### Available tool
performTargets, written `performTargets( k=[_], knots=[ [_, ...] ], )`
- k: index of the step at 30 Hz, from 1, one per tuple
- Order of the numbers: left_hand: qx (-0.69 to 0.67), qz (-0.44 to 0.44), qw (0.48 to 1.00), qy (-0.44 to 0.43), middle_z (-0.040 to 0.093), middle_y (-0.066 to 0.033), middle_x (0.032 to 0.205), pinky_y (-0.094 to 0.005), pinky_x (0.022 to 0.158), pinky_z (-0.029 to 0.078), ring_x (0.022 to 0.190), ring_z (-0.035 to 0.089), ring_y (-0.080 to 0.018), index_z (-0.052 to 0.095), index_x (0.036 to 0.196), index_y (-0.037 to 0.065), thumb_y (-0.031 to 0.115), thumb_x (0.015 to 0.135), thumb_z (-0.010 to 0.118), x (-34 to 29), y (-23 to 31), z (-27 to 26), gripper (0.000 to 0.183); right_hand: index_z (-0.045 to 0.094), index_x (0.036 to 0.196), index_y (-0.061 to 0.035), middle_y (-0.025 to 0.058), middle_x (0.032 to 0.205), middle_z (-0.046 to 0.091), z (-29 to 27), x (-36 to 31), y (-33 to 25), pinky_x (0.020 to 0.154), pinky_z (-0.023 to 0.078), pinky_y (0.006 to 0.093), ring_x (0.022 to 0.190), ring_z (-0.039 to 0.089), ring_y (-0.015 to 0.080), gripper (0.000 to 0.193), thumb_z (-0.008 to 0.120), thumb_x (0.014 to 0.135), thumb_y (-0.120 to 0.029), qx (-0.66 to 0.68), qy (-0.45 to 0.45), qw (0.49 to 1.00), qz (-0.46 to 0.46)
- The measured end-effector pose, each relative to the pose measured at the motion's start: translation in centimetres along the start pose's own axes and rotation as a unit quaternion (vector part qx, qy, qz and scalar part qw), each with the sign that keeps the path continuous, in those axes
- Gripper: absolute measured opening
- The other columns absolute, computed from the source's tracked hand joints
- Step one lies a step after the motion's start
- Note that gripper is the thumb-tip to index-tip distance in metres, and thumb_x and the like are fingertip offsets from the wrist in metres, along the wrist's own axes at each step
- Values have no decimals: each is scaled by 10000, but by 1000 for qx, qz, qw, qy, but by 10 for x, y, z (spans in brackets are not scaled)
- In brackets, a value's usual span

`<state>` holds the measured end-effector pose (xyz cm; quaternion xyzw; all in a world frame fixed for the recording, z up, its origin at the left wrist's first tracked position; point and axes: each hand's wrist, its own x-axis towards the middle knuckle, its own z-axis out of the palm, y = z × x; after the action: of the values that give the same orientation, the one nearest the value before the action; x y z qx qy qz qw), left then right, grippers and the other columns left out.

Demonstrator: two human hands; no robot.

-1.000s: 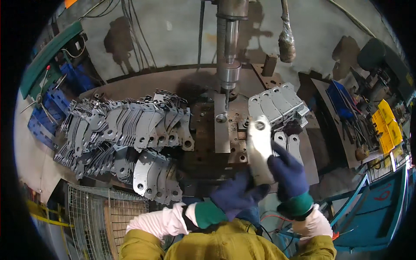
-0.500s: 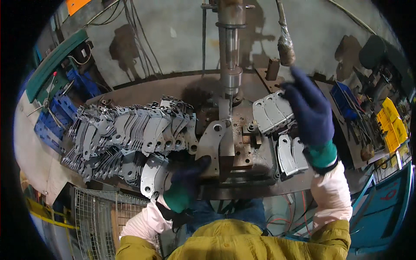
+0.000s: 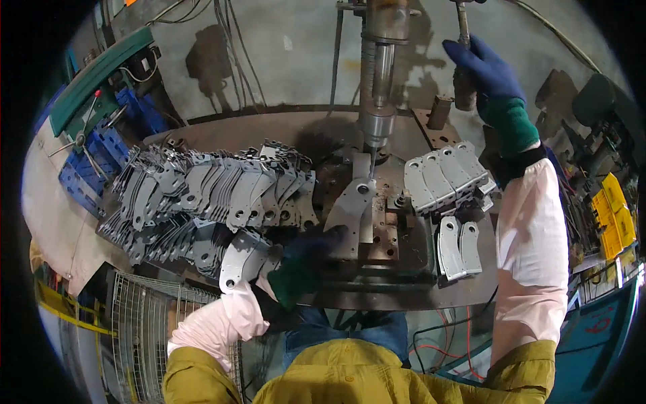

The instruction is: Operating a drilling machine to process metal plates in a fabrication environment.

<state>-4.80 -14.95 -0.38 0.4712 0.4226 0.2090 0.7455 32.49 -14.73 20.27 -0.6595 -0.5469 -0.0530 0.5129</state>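
Note:
My left hand (image 3: 306,262), in a dark blue and green glove and somewhat blurred, holds the near end of a flat grey metal plate (image 3: 350,212). The plate has a large hole near its far end and lies on the drilled steel fixture (image 3: 385,242). Straight above the fixture hangs the press's round steel ram (image 3: 378,121). Up at the right, my gloved right hand (image 3: 490,73) is closed across a hanging lever handle (image 3: 464,94) with a thick, worn grip. Some of its fingers are hidden.
Many curved grey plates (image 3: 242,195) are stacked at the left. At the right lie neat rows of similar parts (image 3: 444,175) and a smaller pair (image 3: 459,246). A steel block (image 3: 439,112) stands farther back. Yellow bins (image 3: 614,215) are at far right, a wire basket (image 3: 138,316) below left.
My right hand has moved up and forward, from below the lever handle onto it. My left hand stays at the plate's near end. The whole view has shifted slightly.

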Motion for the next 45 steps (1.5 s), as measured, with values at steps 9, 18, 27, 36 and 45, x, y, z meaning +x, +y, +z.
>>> performTargets(
  k=[9,18,27,36,45],
  knots=[
    [-93,-50,994,3,668,-61,1136,-328,596,588,832,742,-226,605,1274,94,376,993,651,-19,2,33,401,677,1167,19,64,922,703,30,18,35,709,564,303,815,688,163,405,795,903,-265,312,-25,944,101],
    [-107,-17,994,-14,671,-67,1115,-319,641,608,871,741,-222,572,1305,96,355,974,692,-8,-4,43,437,719,1064,-67,182,931,734,32,34,62,811,534,439,886,707,365,541,536,929,-559,-147,101,984,-19],
    [-131,-37,991,13,677,-78,1116,-321,685,613,887,737,-226,577,1302,84,355,965,708,-11,-13,46,452,732,992,-45,69,866,761,50,43,71,694,512,311,764,704,198,543,604,926,-568,-205,246,946,-59],
    [-138,-43,989,33,683,-90,1117,-323,728,617,904,734,-230,582,1298,72,356,956,724,-3,-11,50,466,730,938,-56,94,815,741,59,39,46,686,514,358,757,708,238,526,603,928,-566,-42,245,968,26],
    [-149,-45,987,38,689,-101,1118,-325,771,622,920,730,-234,587,1295,61,356,946,740,-1,-14,49,482,707,836,-40,95,682,669,73,47,47,632,492,399,655,642,228,471,616,966,-483,17,312,950,16]
  ],
)
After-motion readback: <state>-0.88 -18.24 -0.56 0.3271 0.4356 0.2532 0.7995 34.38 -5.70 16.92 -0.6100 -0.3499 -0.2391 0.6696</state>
